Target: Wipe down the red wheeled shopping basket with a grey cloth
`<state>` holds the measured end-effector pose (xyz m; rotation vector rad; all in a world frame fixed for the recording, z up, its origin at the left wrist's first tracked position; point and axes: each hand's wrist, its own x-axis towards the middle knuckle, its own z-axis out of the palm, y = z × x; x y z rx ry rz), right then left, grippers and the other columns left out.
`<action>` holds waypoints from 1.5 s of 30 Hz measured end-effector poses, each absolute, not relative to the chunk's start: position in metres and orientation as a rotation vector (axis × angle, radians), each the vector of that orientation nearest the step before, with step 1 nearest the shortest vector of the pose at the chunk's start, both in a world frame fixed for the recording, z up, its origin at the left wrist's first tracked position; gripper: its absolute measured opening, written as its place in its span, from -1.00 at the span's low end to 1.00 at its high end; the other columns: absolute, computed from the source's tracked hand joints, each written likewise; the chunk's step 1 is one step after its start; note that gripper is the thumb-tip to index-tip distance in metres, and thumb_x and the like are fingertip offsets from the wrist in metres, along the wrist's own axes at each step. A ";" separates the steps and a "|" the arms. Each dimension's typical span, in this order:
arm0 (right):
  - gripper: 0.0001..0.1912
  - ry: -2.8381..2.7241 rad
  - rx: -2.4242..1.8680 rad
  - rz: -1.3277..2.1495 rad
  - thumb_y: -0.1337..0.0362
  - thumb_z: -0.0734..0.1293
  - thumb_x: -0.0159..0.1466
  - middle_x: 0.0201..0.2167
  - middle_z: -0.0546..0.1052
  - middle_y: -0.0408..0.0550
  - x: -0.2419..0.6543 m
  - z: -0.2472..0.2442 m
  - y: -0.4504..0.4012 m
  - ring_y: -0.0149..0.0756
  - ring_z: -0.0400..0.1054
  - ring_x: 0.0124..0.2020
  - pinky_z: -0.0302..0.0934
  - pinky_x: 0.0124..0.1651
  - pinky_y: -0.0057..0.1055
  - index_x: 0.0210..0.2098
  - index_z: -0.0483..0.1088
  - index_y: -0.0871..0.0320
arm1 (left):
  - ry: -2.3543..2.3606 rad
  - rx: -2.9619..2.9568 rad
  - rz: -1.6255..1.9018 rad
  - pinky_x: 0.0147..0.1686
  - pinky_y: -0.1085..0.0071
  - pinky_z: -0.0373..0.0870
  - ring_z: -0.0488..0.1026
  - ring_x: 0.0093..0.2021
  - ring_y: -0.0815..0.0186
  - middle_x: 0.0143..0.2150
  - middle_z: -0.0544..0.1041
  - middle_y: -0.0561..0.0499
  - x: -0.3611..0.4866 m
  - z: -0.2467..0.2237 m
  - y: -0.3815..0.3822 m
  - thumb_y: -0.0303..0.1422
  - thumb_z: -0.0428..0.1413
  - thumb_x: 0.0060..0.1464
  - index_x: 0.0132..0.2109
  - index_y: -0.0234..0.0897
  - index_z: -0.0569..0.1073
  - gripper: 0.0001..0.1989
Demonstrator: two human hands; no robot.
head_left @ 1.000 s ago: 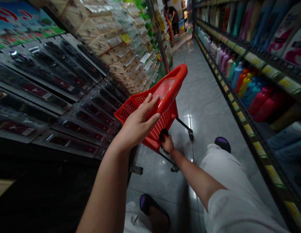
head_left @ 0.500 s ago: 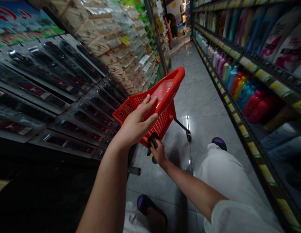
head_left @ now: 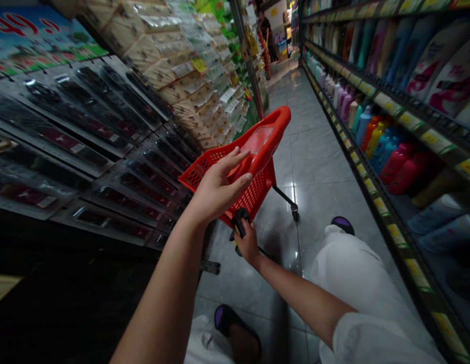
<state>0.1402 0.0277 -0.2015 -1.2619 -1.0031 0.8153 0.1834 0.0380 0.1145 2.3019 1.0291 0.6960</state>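
A red plastic shopping cart [head_left: 253, 194] with a perforated basket stands tilted in view at the middle of the aisle. Over its near edge, beside the red handle [head_left: 275, 134], my left hand [head_left: 225, 184] is spread, fingers apart and holding nothing; whether it touches the cart is unclear. Lower down, my right hand [head_left: 249, 240] is wrapped round a black wheel [head_left: 240, 222] at the cart's near lower corner. Part of the wheel and a yellow piece beside it are hidden by the fingers.
Packaged goods [head_left: 102, 111] hang along the left. Shelves of bottles [head_left: 400, 164] line the right side. Grey floor tiles [head_left: 314, 151] run between them. A person [head_left: 267, 35] stands far down the aisle. My slippered feet are below.
My left hand has shifted slightly right and down, its fingers still spread. The black wheel under my right hand shows at a slightly different angle. Down the aisle, the person has straightened up.
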 end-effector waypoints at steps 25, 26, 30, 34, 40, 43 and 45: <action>-0.42 -0.865 -1.127 0.736 0.33 0.32 0.18 0.12 0.31 0.08 0.157 -0.132 0.034 -0.05 0.25 0.21 0.21 0.27 -0.05 0.21 0.32 0.04 | 1.177 2.307 0.864 0.26 0.13 0.21 0.39 0.18 0.07 0.12 0.51 -0.11 0.141 0.071 0.045 0.15 0.00 0.13 -0.05 -0.19 0.55 -0.45; -0.41 -0.897 -1.097 0.714 0.32 0.33 0.19 0.14 0.30 0.07 0.159 -0.129 0.035 -0.07 0.24 0.21 0.20 0.27 -0.08 0.22 0.31 0.02 | 1.181 2.310 0.867 0.26 0.14 0.20 0.39 0.18 0.08 0.12 0.52 -0.11 0.143 0.070 0.046 0.13 0.01 0.14 -0.04 -0.19 0.55 -0.46; -0.45 -0.883 -1.155 0.702 0.39 0.29 0.17 0.07 0.33 0.07 0.163 -0.148 0.034 -0.11 0.31 0.13 0.25 0.23 -0.13 0.17 0.37 0.08 | 1.197 2.318 0.883 0.24 0.17 0.22 0.40 0.17 0.10 0.11 0.52 -0.10 0.148 0.069 0.051 0.10 0.00 0.16 -0.02 -0.19 0.54 -0.48; -0.44 -0.789 -1.306 0.775 0.46 0.25 0.13 -0.03 0.35 0.09 0.159 -0.156 0.032 -0.08 0.33 0.04 0.30 0.16 -0.07 0.12 0.40 0.15 | 1.199 2.302 0.917 0.23 0.17 0.23 0.41 0.15 0.11 0.09 0.52 -0.11 0.150 0.066 0.053 0.08 0.01 0.17 -0.04 -0.21 0.54 -0.50; -0.42 -0.907 -1.147 0.678 0.38 0.31 0.18 0.12 0.26 0.08 0.153 -0.124 0.032 -0.08 0.26 0.18 0.22 0.25 -0.13 0.20 0.34 0.04 | 1.213 2.288 0.904 0.24 0.16 0.21 0.38 0.18 0.10 0.15 0.49 -0.08 0.148 0.066 0.052 0.09 0.01 0.17 -0.11 -0.19 0.52 -0.54; -0.46 -0.869 -1.195 0.686 0.38 0.30 0.17 0.13 0.28 0.10 0.146 -0.153 0.032 -0.09 0.29 0.16 0.25 0.22 -0.14 0.16 0.37 0.08 | 1.200 2.266 0.898 0.22 0.14 0.22 0.39 0.16 0.09 0.15 0.50 -0.08 0.147 0.067 0.051 0.07 0.02 0.18 -0.15 -0.19 0.51 -0.57; -0.45 -0.802 -1.290 0.746 0.41 0.28 0.14 0.10 0.32 0.10 0.143 -0.188 0.032 -0.10 0.32 0.12 0.27 0.19 -0.13 0.14 0.38 0.11 | 1.176 2.257 0.893 0.21 0.13 0.22 0.41 0.14 0.08 0.13 0.51 -0.08 0.146 0.067 0.050 0.06 0.02 0.18 -0.19 -0.19 0.50 -0.57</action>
